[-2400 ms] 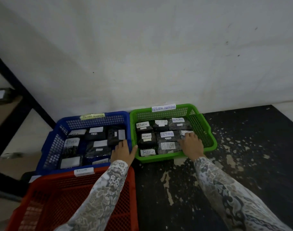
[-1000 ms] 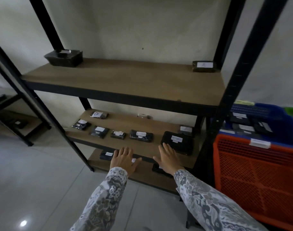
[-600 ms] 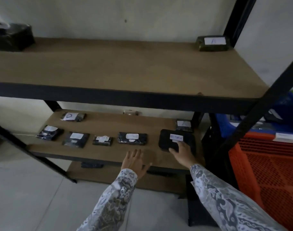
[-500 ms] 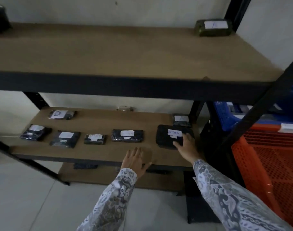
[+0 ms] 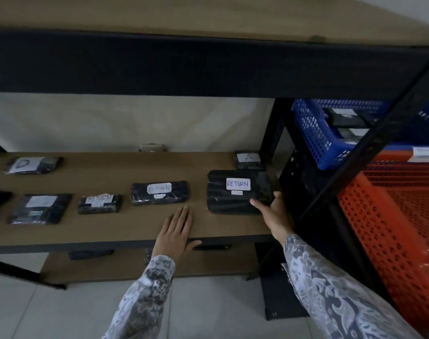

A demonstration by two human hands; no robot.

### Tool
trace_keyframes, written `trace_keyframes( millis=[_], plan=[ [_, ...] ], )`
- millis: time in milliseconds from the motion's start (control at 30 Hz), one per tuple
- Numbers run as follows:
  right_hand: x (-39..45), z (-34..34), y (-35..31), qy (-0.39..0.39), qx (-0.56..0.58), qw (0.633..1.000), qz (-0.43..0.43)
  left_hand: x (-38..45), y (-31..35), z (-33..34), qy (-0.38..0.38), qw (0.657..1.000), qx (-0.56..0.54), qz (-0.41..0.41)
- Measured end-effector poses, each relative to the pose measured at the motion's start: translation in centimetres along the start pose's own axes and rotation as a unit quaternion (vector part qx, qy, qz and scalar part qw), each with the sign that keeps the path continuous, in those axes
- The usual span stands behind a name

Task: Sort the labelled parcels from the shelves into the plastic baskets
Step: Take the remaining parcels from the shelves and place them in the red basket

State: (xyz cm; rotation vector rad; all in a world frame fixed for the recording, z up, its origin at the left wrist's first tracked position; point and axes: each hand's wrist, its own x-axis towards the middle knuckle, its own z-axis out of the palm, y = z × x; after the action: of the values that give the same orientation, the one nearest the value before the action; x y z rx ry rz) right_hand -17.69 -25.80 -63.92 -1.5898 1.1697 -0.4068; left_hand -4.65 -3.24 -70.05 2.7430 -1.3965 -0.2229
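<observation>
A large black parcel labelled RETURN [image 5: 233,199] lies at the right end of the middle shelf [image 5: 111,231]. My right hand [image 5: 274,214] grips its front right corner, thumb on top and fingers round the right edge. My left hand [image 5: 175,231] rests flat on the shelf's front edge, fingers straight, holding nothing. More black labelled parcels lie to the left: one [image 5: 159,193] just beside the big one, a smaller RETURN parcel [image 5: 100,204], another [image 5: 41,207], and one at the back left [image 5: 35,164]. A small parcel [image 5: 249,159] sits behind the big one.
The upper shelf's dark beam [image 5: 159,62] hangs low over the parcels. A black slanted upright [image 5: 370,148] stands between the shelf and the baskets. A blue basket [image 5: 313,138] with parcels and a red basket [image 5: 392,216] sit at the right. A lower shelf [image 5: 111,265] holds dark parcels.
I turned from the baskets to the shelves and moved in close. My right hand slid from the big parcel's label to its front right corner and closed on it; my left hand settled on the shelf edge.
</observation>
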Motion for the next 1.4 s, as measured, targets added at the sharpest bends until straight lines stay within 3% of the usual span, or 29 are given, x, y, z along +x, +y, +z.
trace_keyframes(
  millis=[267, 533, 833, 1067, 1200, 1400],
  plan=[
    [-3.1, -1.0, 0.2, -0.011, 0.043, 0.999, 0.002, -2.3, 0.4, -2.4, -0.019, 1.000, -0.005, -0.024],
    [-11.1, -2.1, -2.3, 0.006, 0.065, 0.998, -0.018, -10.2, 0.5, -8.1, -0.024, 0.999, 0.005, -0.048],
    [-24.0, -10.1, -6.9, 0.023, 0.152, 0.986, -0.067, -18.4, 3.2, -16.7, 0.009, 1.000, 0.019, -0.019],
    [-27.7, -19.0, -8.9, 0.086, 0.228, 0.966, -0.089, -18.5, 8.9, -21.8, 0.040, 0.996, 0.058, 0.050],
    [-26.4, -23.3, -9.0, 0.120, 0.284, 0.949, -0.071, -17.1, 13.7, -23.2, 0.078, 0.993, 0.058, 0.073],
    [-22.8, -30.0, -8.7, 0.143, 0.310, 0.939, -0.049, -12.7, 21.8, -23.7, 0.069, 0.989, 0.086, 0.102]
  ],
)
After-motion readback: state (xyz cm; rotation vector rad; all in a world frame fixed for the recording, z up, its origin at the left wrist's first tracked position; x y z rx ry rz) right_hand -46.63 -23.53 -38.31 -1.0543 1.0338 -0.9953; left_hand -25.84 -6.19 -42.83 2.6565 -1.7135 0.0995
